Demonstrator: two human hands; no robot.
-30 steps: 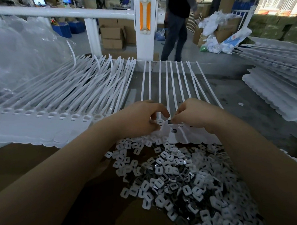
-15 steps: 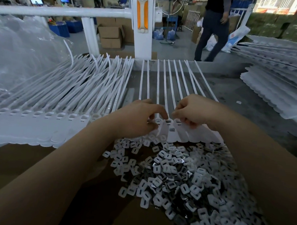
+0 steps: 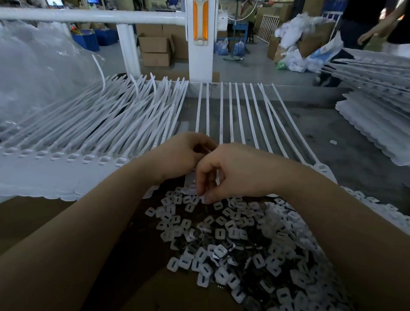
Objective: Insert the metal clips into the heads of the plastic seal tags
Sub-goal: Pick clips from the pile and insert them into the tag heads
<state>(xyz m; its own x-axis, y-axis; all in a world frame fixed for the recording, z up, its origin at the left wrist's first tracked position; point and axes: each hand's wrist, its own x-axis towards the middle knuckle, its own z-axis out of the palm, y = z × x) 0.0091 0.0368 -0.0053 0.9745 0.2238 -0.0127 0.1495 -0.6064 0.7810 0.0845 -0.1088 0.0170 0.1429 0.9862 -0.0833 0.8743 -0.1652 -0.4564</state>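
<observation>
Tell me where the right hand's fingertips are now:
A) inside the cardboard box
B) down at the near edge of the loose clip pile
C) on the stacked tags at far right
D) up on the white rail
B: the right hand points its fingertips down at the top edge of the clip pile, beside the left hand.

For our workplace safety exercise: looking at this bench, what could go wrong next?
1. The right hand reaches into the loose pile of clips at the box edge; clips may spill.
2. The left hand hides the tag heads being worked, so a clip might seat crookedly unnoticed.
</observation>
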